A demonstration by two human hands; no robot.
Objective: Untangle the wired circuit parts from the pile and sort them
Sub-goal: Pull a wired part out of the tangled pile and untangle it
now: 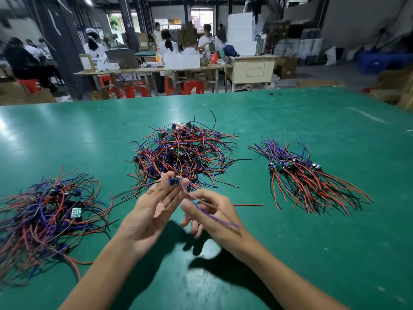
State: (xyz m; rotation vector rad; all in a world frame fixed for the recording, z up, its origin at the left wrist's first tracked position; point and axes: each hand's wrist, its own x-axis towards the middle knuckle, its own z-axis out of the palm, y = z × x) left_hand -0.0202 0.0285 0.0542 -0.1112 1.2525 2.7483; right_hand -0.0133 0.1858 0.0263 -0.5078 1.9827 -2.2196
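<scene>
Lying at near left, a loose heap [48, 211] of wired parts sprawls unaligned on the desk [290, 117]; whether it is sorted or waiting cannot be told. At centre sits the pile [183, 153], red, black and blue leads knotted round small boards. Just in front of it, raised off the desk, the left hand [152, 206] pinches one part [174, 181] at its fingertips, probably to hold it steady. The right hand [212, 213] has its grip curled on that part's blue wire [210, 214], seemingly drawing it straight. At right a bundle [306, 173] lies combed one way, evidently the sorted stack. The desk is glossy green. Beyond it stretch a dim workshop, benches, red stools [134, 87], boxes and seated workers.
</scene>
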